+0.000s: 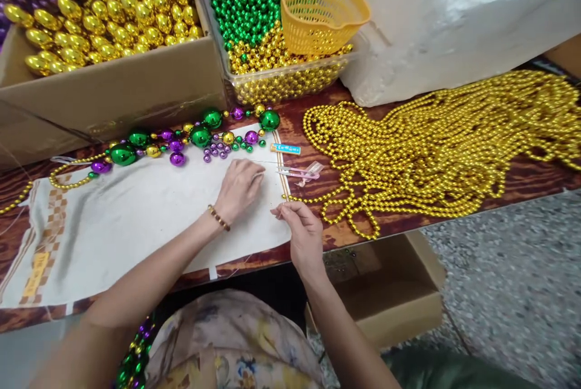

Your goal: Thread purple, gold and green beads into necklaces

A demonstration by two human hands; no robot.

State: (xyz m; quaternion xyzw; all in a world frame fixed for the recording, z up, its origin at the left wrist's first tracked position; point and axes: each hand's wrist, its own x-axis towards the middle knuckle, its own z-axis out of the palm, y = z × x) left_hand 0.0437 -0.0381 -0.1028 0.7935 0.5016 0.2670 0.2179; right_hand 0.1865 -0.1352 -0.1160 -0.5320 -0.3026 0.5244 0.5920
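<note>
My left hand (240, 186) is over the white towel (149, 207), its fingers curled together; what they hold, if anything, is too small to make out. To its right, at the towel's edge, my right hand (305, 232) pinches a fine thread between thumb and forefinger. Just above those fingertips lies the end of a gold bead strand (313, 200). Pink-handled thread snips (302, 174) rest between the hands and the gold strands, below a small blue-and-orange tube (285, 149). Along the towel's top edge runs a necklace of green, purple and gold beads (200, 135), with small loose-looking bead clusters beneath it.
A pile of gold bead strands (436, 147) covers the right of the wooden table. Behind stand a cardboard box (136, 80) of gold beads, a plastic tub (290, 74) with a yellow basket (324, 17), and a white foam box (454, 44). An open carton (399, 316) sits below.
</note>
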